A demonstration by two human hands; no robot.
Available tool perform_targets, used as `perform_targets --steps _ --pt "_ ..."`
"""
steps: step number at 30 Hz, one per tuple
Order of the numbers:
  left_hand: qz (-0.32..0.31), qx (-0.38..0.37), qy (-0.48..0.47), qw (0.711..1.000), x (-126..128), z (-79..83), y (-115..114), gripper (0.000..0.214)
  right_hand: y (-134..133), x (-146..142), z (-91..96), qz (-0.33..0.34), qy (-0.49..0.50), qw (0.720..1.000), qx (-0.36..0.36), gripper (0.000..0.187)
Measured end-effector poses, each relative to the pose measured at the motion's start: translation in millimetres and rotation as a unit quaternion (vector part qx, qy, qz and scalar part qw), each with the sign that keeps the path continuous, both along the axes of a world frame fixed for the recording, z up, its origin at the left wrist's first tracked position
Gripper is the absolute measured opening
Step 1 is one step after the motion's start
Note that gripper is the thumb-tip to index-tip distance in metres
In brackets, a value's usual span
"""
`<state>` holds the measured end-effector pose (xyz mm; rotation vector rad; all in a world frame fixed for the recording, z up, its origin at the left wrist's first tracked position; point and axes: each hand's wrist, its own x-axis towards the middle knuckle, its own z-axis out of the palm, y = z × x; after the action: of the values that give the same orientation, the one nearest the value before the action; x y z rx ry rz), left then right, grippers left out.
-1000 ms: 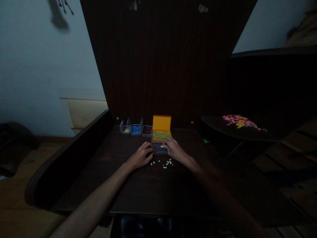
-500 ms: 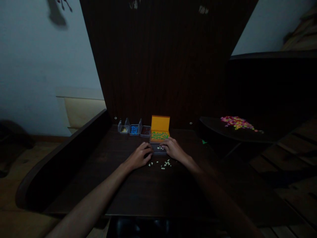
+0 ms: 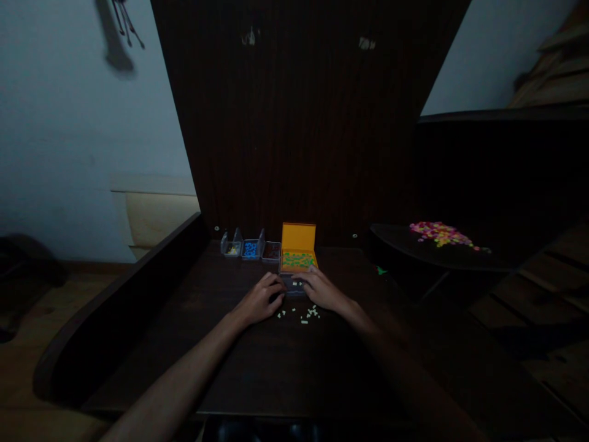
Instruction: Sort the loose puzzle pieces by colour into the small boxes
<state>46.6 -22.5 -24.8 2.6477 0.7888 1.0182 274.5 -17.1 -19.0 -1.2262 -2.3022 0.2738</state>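
Observation:
A small clear plastic box (image 3: 296, 294) lies on the dark wooden desk, with a few pale little pieces (image 3: 295, 283) in it. My left hand (image 3: 263, 299) is at its left side, fingers curled and thumb bent, gripping the box's edge. From the right, my right hand (image 3: 326, 291) reaches over the box, its fingers bent together at the pale pieces; whatever is between the fingertips is too small to make out. Several loose pale pieces (image 3: 312, 312) are scattered on the desk just in front of the box. Behind it stands an open orange case (image 3: 298, 236) holding green pieces.
Left of the orange case stand small clear boxes, one with blue pieces (image 3: 250, 249), one with yellowish pieces (image 3: 232, 250) and one with dark pieces (image 3: 271, 250). A pile of colourful beads (image 3: 442, 234) lies on the right-hand shelf. A raised side panel (image 3: 124, 294) bounds the desk's left.
The whole scene sits slightly lower as the head view tilts. My right fingers have shifted a little over the clear box, and fewer pale pieces show in it. My left hand stays at its side.

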Motion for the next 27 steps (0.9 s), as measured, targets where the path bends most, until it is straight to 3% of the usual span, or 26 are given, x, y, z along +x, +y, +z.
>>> perform_targets --steps 16,22,27 --pt "0.008 -0.002 0.004 1.000 0 -0.5 0 0.015 6 4 -2.5 -0.020 -0.003 1.000 0.004 0.041" --pt "0.006 -0.008 0.005 1.000 0 -1.0 1 0.014 2 9 11.3 -0.020 0.004 1.000 0.006 0.038" --pt "-0.001 -0.009 -0.001 1.000 0 -1.0 1 0.015 -10 29 29.4 -0.003 0.029 1.000 0.004 0.033"
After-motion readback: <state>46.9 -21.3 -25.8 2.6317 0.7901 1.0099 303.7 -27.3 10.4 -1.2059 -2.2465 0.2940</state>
